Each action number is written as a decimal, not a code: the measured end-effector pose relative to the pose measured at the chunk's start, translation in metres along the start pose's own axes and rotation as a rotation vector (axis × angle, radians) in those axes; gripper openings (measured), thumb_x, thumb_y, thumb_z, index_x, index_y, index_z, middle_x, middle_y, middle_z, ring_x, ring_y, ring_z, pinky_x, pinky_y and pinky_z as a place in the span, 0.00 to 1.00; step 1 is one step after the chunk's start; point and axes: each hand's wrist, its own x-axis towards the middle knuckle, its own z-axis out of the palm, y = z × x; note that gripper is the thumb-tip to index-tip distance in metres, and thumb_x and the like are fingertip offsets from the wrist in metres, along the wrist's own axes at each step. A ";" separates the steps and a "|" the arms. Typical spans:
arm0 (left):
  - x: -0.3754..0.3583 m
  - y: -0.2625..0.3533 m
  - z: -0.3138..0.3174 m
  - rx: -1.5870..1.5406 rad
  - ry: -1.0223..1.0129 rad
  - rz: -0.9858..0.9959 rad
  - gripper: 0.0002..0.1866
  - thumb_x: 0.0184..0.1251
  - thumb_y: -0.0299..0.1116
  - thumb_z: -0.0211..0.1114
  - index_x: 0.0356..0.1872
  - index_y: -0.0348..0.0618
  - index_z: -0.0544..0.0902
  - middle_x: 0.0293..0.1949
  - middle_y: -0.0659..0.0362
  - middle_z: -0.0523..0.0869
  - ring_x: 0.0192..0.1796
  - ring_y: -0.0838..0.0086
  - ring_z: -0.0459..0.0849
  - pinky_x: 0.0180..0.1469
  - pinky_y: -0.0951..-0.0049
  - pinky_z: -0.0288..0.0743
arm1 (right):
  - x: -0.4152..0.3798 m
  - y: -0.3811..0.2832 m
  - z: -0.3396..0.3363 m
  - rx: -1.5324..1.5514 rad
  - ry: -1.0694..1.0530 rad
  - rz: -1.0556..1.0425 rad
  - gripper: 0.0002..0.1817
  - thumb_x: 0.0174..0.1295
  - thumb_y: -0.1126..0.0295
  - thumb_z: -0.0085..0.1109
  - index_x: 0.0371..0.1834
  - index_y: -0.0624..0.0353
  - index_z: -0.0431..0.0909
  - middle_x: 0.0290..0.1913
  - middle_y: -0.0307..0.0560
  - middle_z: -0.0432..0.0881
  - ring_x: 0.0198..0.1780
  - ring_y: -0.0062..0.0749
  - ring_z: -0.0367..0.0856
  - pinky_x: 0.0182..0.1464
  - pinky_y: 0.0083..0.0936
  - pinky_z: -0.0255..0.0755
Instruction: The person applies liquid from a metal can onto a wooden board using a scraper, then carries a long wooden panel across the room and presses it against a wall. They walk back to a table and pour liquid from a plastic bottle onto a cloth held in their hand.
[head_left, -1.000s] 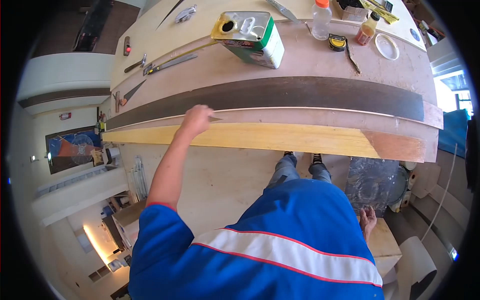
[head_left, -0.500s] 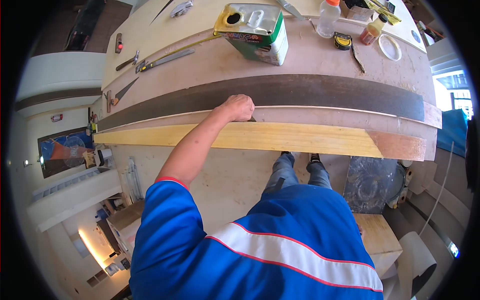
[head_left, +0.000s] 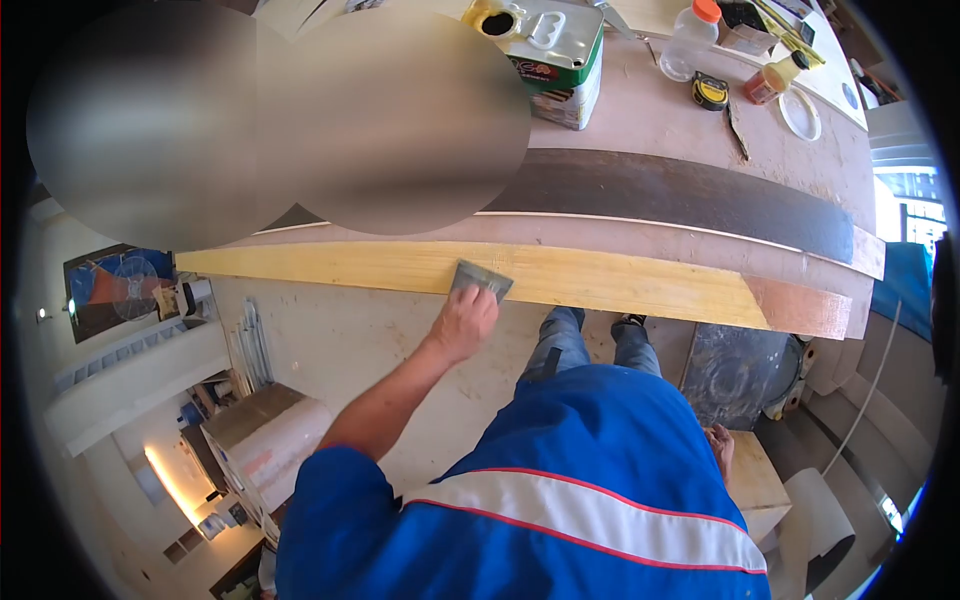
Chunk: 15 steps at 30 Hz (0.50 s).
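Note:
My left hand (head_left: pixel 468 322) is closed around a flat grey scraper (head_left: pixel 483 278). The blade rests on the front part of a long yellow strip (head_left: pixel 620 278), near its middle. Behind the yellow strip lies a long dark brown board (head_left: pixel 680 190) with a pale front edge. The yellow strip's right end has a reddish-brown section (head_left: pixel 800 304). Low at the right, my right hand (head_left: pixel 722 449) shows partly beside the blue shirt; its fingers are too hidden to read.
On the table (head_left: pixel 640 125) stand a metal can (head_left: pixel 565 80), a clear bottle (head_left: pixel 688 45) with an orange cap, a small bottle (head_left: pixel 770 82), a tape measure (head_left: pixel 710 91) and a white lid (head_left: pixel 800 115). A blurred patch hides the upper left.
My left hand has moved from the dark board's front edge back toward my body, onto the yellow strip, and the scraper now shows clearly. More of my right hand is visible. The view has shifted slightly.

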 end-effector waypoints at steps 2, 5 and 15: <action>-0.020 0.009 0.004 -0.057 0.045 -0.014 0.13 0.55 0.27 0.61 0.42 0.35 0.82 0.37 0.55 0.79 0.43 0.61 0.77 0.45 0.61 0.73 | 0.003 -0.020 0.002 -0.040 -0.049 0.079 0.34 0.58 0.65 0.70 0.65 0.74 0.72 0.34 0.39 0.82 0.30 0.19 0.74 0.31 0.20 0.67; -0.024 0.014 -0.006 -0.083 0.122 -0.127 0.06 0.58 0.26 0.63 0.36 0.38 0.82 0.36 0.56 0.79 0.41 0.61 0.78 0.44 0.58 0.72 | -0.001 -0.040 -0.009 -0.123 -0.059 0.152 0.36 0.59 0.68 0.71 0.69 0.73 0.70 0.35 0.37 0.81 0.29 0.16 0.70 0.28 0.20 0.65; 0.012 -0.013 -0.001 -0.093 0.049 -0.829 0.10 0.54 0.21 0.65 0.39 0.37 0.84 0.39 0.49 0.82 0.44 0.50 0.80 0.47 0.53 0.76 | 0.016 0.020 -0.042 -0.169 -0.012 0.019 0.40 0.59 0.59 0.70 0.68 0.78 0.67 0.44 0.51 0.85 0.40 0.29 0.84 0.36 0.21 0.72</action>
